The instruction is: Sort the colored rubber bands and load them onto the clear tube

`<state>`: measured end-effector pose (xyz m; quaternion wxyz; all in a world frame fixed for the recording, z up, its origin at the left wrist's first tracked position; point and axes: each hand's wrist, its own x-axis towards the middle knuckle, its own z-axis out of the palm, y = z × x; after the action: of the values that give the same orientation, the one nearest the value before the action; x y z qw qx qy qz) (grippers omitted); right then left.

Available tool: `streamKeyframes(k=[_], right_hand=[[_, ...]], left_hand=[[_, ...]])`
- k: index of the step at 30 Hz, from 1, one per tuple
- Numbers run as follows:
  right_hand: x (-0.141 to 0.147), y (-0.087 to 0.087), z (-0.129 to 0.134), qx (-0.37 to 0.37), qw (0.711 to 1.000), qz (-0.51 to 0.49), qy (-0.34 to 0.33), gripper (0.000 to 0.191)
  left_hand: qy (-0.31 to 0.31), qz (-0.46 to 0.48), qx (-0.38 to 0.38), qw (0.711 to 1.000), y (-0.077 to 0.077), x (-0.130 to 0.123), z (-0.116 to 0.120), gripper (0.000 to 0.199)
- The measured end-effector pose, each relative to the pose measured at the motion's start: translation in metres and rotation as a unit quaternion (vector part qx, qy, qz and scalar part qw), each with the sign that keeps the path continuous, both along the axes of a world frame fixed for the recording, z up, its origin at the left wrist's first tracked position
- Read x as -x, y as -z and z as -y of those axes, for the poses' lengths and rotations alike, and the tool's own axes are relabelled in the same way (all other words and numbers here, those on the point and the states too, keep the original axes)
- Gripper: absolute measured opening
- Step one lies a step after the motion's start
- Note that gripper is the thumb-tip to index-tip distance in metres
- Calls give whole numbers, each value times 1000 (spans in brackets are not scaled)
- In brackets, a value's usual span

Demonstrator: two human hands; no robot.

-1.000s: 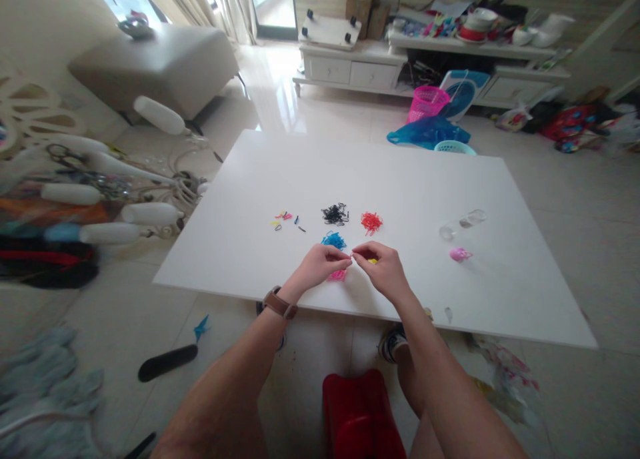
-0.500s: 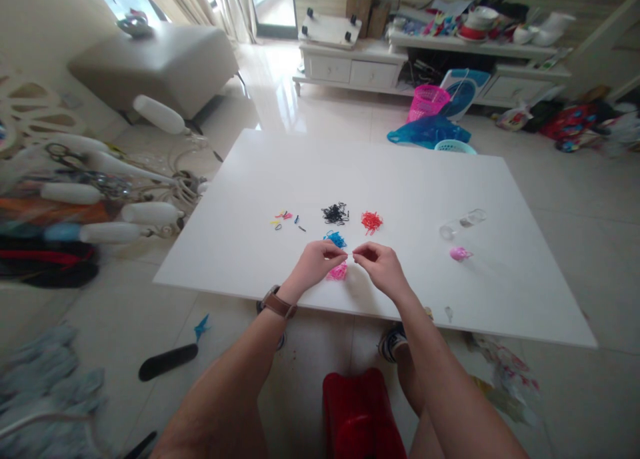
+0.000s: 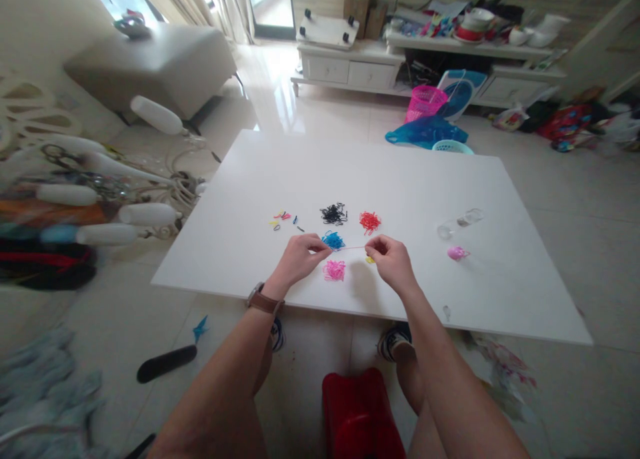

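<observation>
A thin reddish rubber band (image 3: 350,248) is drawn out in a taut line between my two hands above the white table. My left hand (image 3: 297,259) pinches one end, beside the blue rubber bands (image 3: 333,239). At the other end, the fingertips of my right hand (image 3: 393,262) are closed on the band, with a bit of yellow (image 3: 370,259) showing just below. Pink rubber bands (image 3: 334,271) lie in a heap nearer to me. Farther off are a black heap (image 3: 333,213) and a red heap (image 3: 370,222). A few mixed bands (image 3: 283,216) lie scattered at the left.
On the right of the white table (image 3: 410,185) lie a clear container (image 3: 460,224) and a small pink object (image 3: 457,253). A small clear item (image 3: 447,312) is close to the near edge. Below stands a red stool (image 3: 363,412).
My hands have moved apart, stretching the rubber band between them. The pink heap and the yellow bit now show more plainly.
</observation>
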<state>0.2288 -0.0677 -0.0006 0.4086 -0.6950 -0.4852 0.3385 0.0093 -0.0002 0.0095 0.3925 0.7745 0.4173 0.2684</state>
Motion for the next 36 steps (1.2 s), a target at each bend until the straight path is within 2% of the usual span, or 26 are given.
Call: streamKeyframes(k=[5,9,13,17,21,26,30,33,36], right_hand=[[17,-2,0,-5,999,-1,-46,11],[24,-2,1,-16,997,21,-68,10],[17,6,2,-12,994,91,-64,10],[15,19,4,22,976,177,-127,14],[24,28,7,44,958,217,-185,16],[32,31,8,60,945,235,-220,15],[33,27,7,47,953,225,-198,12],[34,21,4,2,978,149,-143,9],[35,16,3,-47,991,74,-106,12]], left_hand=[[22,14,0,1000,-1,-6,7,13],[38,23,4,999,6,-10,9,12],[-9,37,28,999,15,-1,-2,15],[-51,29,52,997,21,7,-13,18],[-53,55,108,991,22,8,-13,17],[-43,121,175,976,22,7,-10,7],[-37,118,191,974,20,8,-8,11],[-32,118,200,972,19,7,-6,14],[-20,124,214,969,20,4,-5,13]])
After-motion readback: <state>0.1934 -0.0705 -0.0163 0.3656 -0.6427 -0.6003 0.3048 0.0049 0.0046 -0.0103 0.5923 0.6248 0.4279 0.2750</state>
